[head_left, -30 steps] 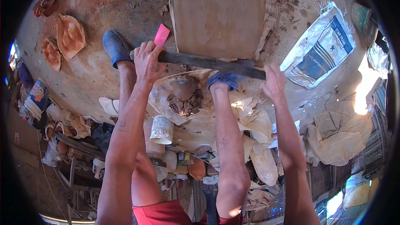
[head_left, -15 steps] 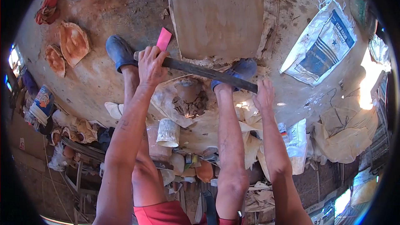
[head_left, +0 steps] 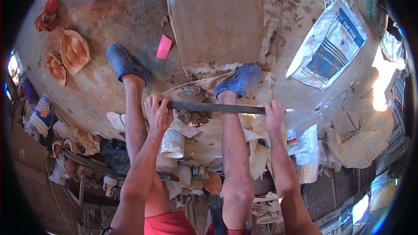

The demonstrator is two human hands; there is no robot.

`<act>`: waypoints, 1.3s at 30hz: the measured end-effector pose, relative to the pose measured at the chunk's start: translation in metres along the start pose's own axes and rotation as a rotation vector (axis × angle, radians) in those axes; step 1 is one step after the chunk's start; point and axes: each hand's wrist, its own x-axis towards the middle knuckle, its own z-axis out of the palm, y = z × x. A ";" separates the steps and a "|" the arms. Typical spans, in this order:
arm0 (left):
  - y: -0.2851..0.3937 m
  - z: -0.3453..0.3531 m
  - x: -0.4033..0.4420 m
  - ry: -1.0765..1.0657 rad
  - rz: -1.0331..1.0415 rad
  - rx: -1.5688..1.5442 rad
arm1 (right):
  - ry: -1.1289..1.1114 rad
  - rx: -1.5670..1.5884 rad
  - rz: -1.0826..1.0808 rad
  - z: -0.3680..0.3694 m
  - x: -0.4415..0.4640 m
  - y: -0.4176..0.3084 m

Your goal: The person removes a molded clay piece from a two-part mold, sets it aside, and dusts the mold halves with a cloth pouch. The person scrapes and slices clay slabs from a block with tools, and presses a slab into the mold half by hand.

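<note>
The left hand has its fingers wrapped round the left end of the bar; the right hand grips the right end. The bar spans across the lump, nearer than the slab. Keeping it level calls for matched grips. The bar looks dark, straight and slim; the lump brown and rough; the slab flat and smooth; the right-hand sack creased and frayed.

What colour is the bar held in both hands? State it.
The bar is dark grey, nearly black; best seen in head view.
</note>
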 end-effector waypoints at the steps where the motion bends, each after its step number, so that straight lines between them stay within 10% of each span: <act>1: 0.029 -0.033 0.027 0.058 0.012 -0.009 | 0.036 0.020 0.028 -0.012 -0.009 0.005; 8: 0.118 -0.083 0.103 0.444 0.082 -0.603 | 0.317 0.488 0.546 -0.013 0.002 0.042; 10: 0.133 -0.048 0.107 0.234 -0.759 -1.321 | 0.361 0.465 0.656 -0.016 0.057 0.026; 12: 0.136 0.002 0.113 0.337 -1.123 -1.844 | 0.374 0.402 0.716 -0.004 0.110 0.027; 15: 0.153 0.027 0.133 0.332 -1.188 -2.108 | 0.364 0.380 0.728 0.010 0.158 0.018; 19: 0.162 0.031 0.148 0.418 -1.146 -2.273 | 0.603 0.206 0.545 -0.004 0.170 -0.028; 21: 0.164 0.030 0.151 0.454 -1.213 -2.283 | 0.579 0.667 0.401 -0.024 0.174 -0.059; 39: 0.170 0.023 0.147 0.318 -1.334 -1.812 | 0.241 1.079 0.690 -0.063 0.181 -0.124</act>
